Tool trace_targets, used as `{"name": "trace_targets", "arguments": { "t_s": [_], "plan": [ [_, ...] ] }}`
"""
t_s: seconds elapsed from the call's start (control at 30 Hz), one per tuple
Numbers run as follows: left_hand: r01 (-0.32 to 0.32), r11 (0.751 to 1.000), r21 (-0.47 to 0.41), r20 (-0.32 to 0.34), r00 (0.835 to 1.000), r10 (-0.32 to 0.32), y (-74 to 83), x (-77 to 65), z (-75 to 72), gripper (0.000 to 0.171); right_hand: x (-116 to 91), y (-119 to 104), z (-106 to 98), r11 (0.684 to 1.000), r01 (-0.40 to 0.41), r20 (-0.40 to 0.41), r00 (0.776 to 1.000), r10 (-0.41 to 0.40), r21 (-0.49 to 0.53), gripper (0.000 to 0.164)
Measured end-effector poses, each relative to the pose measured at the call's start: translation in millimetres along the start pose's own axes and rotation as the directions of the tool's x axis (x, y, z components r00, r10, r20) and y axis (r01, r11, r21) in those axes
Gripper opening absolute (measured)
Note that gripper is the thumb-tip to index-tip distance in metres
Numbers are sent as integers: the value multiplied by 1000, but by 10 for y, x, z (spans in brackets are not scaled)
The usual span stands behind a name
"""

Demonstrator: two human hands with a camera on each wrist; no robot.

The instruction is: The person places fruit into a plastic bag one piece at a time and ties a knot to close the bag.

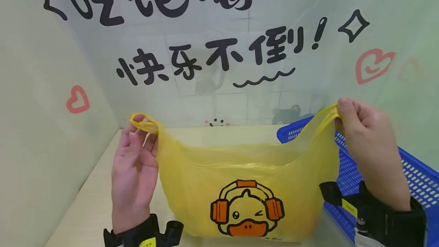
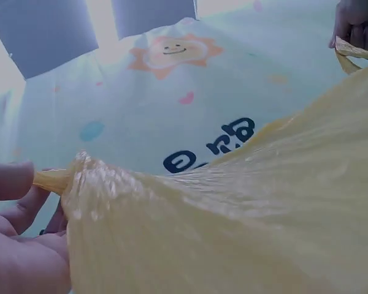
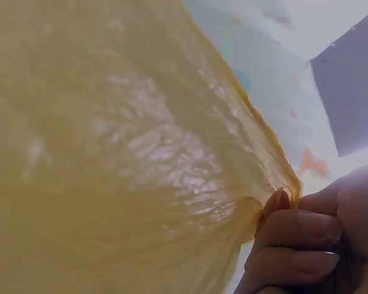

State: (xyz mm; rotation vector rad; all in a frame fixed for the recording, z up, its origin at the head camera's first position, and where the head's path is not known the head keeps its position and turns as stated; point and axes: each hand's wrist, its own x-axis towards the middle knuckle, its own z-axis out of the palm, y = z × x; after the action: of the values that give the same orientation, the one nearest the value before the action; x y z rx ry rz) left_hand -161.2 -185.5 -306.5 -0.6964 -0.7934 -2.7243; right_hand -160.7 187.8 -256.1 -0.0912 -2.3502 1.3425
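Observation:
A yellow plastic bag (image 1: 247, 186) printed with a winking duck in orange headphones is stretched wide between both hands, its mouth facing up. My left hand (image 1: 135, 163) holds one handle of it, a fingertip showing through the twisted loop. In the left wrist view that handle (image 2: 52, 180) runs taut from between the thumb and fingers. On the other side my right hand (image 1: 372, 140) pinches the opposite handle between thumb and curled fingers. Gathered yellow film (image 3: 282, 196) shows at those fingertips in the right wrist view. The bag's inside is hidden behind its front.
A blue perforated plastic basket (image 1: 420, 178) stands on the right of the pale table (image 1: 89, 201), partly behind the bag and right hand. Behind the table hangs a light printed curtain (image 1: 192, 106) with black lettering and hearts. A pale wall panel (image 1: 37, 125) borders the left.

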Motion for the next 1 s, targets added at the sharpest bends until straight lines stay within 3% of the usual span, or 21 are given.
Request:
{"name": "trace_targets", "arguments": {
  "t_s": [0.07,0.13,0.2,0.27,0.4,0.47,0.5,0.57,0.63,0.7,0.77,0.87,0.93,1.0],
  "plan": [
    [32,989,142,22,999,-36,-39,30,-9,37,49,18,56,1000,-9,32,999,8,18,52],
    [51,944,326,12,998,-58,-65,39,2,43,75,46,100,999,-13,23,1000,12,44,50],
    [75,862,501,-15,997,-78,-73,32,29,52,88,78,123,998,0,-6,1000,0,65,45],
    [104,757,646,-33,993,-109,-67,22,63,64,92,105,131,998,16,-23,1000,-14,68,41],
    [190,568,801,-36,962,-272,-81,2,107,96,79,138,155,997,41,-8,999,-41,67,39],
    [189,496,848,-13,942,-336,-114,-5,104,104,54,167,170,995,61,-1,998,-61,78,38],
    [177,473,863,4,934,-357,-134,-6,98,105,37,191,178,992,78,0,997,-78,96,33],
    [124,452,883,52,932,-358,-174,-4,77,102,-18,260,190,979,107,17,994,-112,174,27],
    [79,450,889,87,938,-336,-193,2,61,94,-79,341,216,955,110,50,990,-129,275,21],
    [70,458,886,87,946,-313,-202,12,49,85,-119,406,260,949,89,110,986,-127,302,39],
    [91,461,882,54,955,-293,-201,21,38,77,-125,451,306,953,35,195,976,-98,302,71],
    [148,493,857,-7,961,-276,-196,30,13,60,-104,495,341,980,-34,348,937,-37,195,101],
    [187,513,837,-49,961,-271,-195,39,-8,53,-107,534,343,983,-73,439,898,-9,170,98],
    [217,530,820,-85,961,-262,-195,53,-30,50,-128,576,351,986,-96,504,863,13,138,79]
  ]
}}
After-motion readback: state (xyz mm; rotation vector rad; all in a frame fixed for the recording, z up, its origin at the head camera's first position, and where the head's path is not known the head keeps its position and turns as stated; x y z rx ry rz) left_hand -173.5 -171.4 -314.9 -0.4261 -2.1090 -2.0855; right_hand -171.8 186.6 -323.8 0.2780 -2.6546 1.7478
